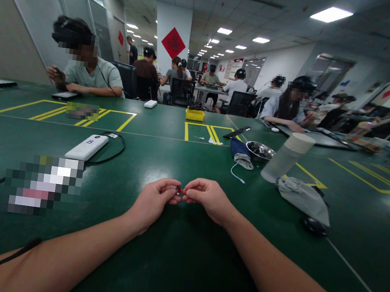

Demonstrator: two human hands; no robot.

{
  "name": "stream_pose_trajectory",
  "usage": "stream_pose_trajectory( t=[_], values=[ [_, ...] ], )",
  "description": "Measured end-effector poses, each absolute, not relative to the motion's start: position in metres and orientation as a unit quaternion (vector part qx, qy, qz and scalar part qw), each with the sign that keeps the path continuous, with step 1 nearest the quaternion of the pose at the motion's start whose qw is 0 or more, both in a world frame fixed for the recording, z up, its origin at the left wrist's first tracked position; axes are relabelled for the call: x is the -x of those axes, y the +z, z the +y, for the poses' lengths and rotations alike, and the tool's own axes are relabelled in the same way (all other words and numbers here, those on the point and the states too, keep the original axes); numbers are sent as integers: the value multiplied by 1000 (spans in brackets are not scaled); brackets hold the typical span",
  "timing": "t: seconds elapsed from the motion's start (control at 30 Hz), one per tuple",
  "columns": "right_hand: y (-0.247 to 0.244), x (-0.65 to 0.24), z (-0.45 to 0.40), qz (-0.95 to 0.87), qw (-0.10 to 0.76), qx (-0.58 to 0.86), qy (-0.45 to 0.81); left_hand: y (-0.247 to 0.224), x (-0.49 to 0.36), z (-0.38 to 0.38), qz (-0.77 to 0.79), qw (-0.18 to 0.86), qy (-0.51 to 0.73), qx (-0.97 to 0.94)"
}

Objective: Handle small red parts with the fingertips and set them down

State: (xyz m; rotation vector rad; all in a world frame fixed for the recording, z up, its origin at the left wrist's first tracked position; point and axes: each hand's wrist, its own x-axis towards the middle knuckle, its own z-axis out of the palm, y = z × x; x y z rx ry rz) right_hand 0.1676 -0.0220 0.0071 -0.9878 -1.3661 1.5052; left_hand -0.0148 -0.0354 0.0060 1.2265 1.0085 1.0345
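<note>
Above the green table (136,152), both hands meet near the middle of the view, fingertips almost touching. My left hand (156,202) pinches a small red and silvery piece (178,191) between thumb and fingers. A small orange piece (184,191) sits at the fingertips of my right hand (208,197), which is closed in a pinch. The fingers partly cover both pieces, and their exact shapes are too small to make out. Whether the two pieces touch cannot be told.
On the left lie a white power bank (87,146) with a black cable and a blurred-out object. To the right are a metal bowl (259,150), a blue pouch (239,149), a frosted bottle (287,158) and a grey pouch (303,198). People sit across the table.
</note>
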Motion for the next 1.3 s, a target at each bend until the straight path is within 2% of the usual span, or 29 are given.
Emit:
stream_pose_trajectory(
  t=[0.13, 0.47, 0.77, 1.13, 1.3],
  values=[
    [8, -166, -22, -538, 438, 393, 604, 8, 15, -37, 425, 601, 447, -507],
    [10, -165, -24, -530, 425, 390, 621, 13, 15, -38, 440, 566, 434, -546],
    [10, -166, -24, -540, 427, 403, 603, 6, 16, -36, 420, 592, 436, -532],
    [11, -167, -23, -505, 392, 392, 662, 7, 17, -36, 439, 566, 414, -563],
    [16, -176, -26, -527, 341, 388, 675, 8, 16, -35, 439, 569, 409, -562]
  ],
)
